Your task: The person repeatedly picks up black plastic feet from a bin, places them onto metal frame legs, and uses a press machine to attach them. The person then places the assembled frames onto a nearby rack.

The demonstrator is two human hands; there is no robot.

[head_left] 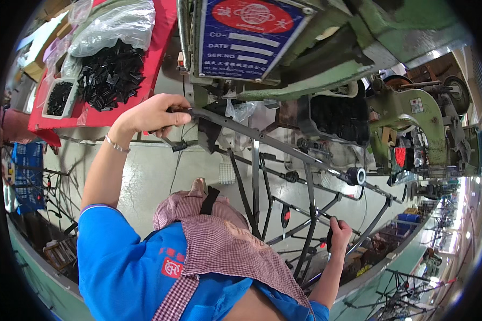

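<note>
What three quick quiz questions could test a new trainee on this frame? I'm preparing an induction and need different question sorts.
1. True or false: the left hand grips one end of the black metal frame.
2. What lies heaped on the red table? A) small black parts B) white cups C) green bottles
3. Fill in: the right hand holds a lower bar of the frame beside a ___ clip.

Key: 1 true. 2 A, the black parts. 3 red; the clip is just left of that hand.
</note>
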